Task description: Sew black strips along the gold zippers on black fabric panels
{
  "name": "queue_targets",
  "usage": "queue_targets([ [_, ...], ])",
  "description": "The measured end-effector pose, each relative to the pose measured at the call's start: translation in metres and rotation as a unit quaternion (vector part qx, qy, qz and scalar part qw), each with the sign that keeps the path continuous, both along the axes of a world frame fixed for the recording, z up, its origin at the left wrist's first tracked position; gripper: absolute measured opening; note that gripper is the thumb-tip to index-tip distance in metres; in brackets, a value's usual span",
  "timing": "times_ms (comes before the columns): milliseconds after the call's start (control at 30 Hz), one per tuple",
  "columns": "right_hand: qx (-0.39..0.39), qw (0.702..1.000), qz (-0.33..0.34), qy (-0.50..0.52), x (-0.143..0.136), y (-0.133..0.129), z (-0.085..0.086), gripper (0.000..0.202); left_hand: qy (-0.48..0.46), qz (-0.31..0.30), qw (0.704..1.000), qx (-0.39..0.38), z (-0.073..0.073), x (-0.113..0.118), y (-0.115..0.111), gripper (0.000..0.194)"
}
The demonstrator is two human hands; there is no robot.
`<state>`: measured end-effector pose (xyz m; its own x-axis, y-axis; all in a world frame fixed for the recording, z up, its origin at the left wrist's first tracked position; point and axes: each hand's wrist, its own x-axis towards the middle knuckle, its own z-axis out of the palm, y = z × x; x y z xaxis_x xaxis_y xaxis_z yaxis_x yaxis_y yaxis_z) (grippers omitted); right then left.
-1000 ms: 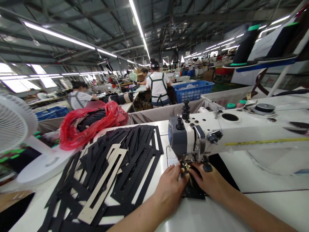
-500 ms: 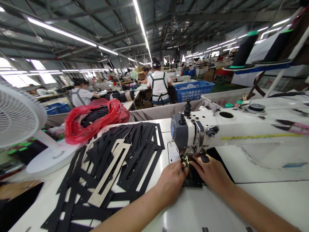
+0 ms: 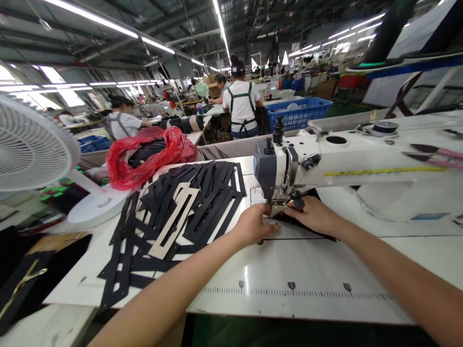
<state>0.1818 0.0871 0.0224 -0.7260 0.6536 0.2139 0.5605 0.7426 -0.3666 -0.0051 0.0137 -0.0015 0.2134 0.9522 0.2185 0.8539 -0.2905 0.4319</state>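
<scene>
The right grip (image 3: pixel 314 212) rests over black fabric (image 3: pixel 303 225) running beneath it; the left grip (image 3: pixel 253 225) is blurred just beside. I cannot tell whether either pinches anything. Uneven pressure could skew the fabric; straying fingertips could catch under the sewing machine (image 3: pixel 266 168) just ahead.

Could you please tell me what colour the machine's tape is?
The tape is yellow; head view.

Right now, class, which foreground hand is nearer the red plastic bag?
Left. The left hand is right of the red plastic bag; the right hand is farther right.
</scene>
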Motion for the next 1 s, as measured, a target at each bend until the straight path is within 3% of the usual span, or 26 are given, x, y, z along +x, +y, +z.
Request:
queue_targets([
  [67,0.007,1.000,-0.005,-0.007,-0.001,0.003,0.005,0.018,0.010,0.020,1.000,0.010,0.000,0.004,0.004,0.020],
  [167,0.044,0.999,-0.002,-0.009,0.001,-0.012,0.002,0.017,0.035,0.021,0.998,0.049,-0.004,0.009,-0.001,0.016],
  [267,0.113,0.994,0.003,0.001,0.005,-0.041,-0.017,0.021,0.061,-0.016,0.994,0.092,-0.014,0.014,-0.014,0.008],
  [433,0.248,0.968,0.004,0.026,0.010,-0.072,-0.056,0.032,0.093,-0.062,0.981,0.157,-0.027,0.020,-0.029,0.015],
  [600,0.334,0.942,0.006,0.013,0.009,-0.068,-0.063,0.037,0.104,-0.073,0.973,0.194,-0.029,0.019,-0.024,0.015],
  [1000,0.317,0.948,0.005,0.025,0.000,-0.044,-0.067,0.038,0.122,-0.059,0.964,0.229,-0.035,0.011,0.000,0.022],
])
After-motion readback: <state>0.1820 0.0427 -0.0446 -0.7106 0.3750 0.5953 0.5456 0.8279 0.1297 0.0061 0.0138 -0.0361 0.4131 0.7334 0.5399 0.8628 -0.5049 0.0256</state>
